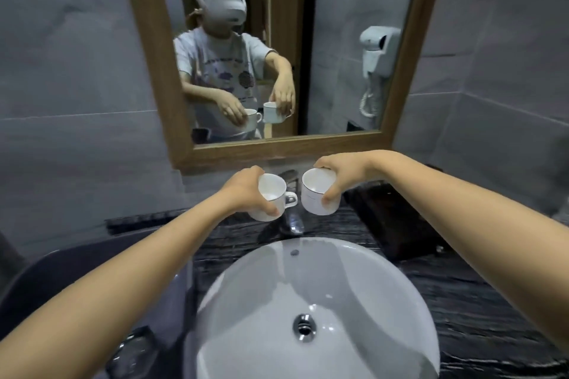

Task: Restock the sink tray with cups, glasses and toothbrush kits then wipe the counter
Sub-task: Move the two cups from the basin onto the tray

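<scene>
My left hand (244, 191) grips a white cup (271, 194) by its rim and side, its handle pointing right. Beside it my right hand (341, 175) holds a second white cup (317, 192) from above, fingers curled over the rim. Both cups hang in the air above the faucet (292, 218), almost touching each other. A dark tray (397, 224) lies on the black counter (462, 301) to the right, under my right forearm.
A white round sink basin (308, 317) fills the lower middle. A wood-framed mirror (277, 151) hangs on the grey tiled wall behind and reflects a person with both cups. A glass object (129, 351) sits at the lower left by a dark curved surface.
</scene>
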`<state>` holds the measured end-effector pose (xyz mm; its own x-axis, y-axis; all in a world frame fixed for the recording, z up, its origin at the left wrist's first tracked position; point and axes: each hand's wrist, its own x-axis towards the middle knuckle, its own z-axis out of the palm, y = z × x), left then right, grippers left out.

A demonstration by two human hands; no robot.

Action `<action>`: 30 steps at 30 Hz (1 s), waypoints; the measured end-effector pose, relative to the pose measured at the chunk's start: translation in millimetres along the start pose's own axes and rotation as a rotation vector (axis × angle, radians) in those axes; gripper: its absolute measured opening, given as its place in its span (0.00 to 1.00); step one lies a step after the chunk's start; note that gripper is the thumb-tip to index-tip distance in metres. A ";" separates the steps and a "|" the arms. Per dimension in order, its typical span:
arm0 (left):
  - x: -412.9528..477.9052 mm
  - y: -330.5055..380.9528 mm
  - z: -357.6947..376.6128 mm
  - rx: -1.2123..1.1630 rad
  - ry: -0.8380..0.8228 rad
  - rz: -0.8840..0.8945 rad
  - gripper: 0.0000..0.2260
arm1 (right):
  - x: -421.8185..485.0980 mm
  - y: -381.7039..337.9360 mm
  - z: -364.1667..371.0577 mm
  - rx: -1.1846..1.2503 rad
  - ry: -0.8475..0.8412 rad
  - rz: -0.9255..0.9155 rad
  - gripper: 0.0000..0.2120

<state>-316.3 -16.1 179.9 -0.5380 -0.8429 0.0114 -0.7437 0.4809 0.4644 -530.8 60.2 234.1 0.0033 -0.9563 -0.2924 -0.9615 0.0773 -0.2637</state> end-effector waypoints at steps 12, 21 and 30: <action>93.5 146.1 169.4 -0.075 -0.133 0.030 0.34 | -23.0 232.3 29.3 0.053 -0.044 0.111 0.32; 129.6 210.7 238.7 -0.104 -0.130 0.019 0.35 | -25.7 344.0 47.9 0.112 0.009 0.262 0.36; 138.4 246.5 277.6 -0.090 -0.125 -0.032 0.34 | -26.2 392.1 55.7 0.148 0.025 0.344 0.36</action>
<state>-684.3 52.9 50.1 -0.5638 -0.8182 -0.1128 -0.7260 0.4258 0.5400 -892.6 131.2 87.2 -0.3210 -0.8739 -0.3651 -0.8551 0.4331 -0.2849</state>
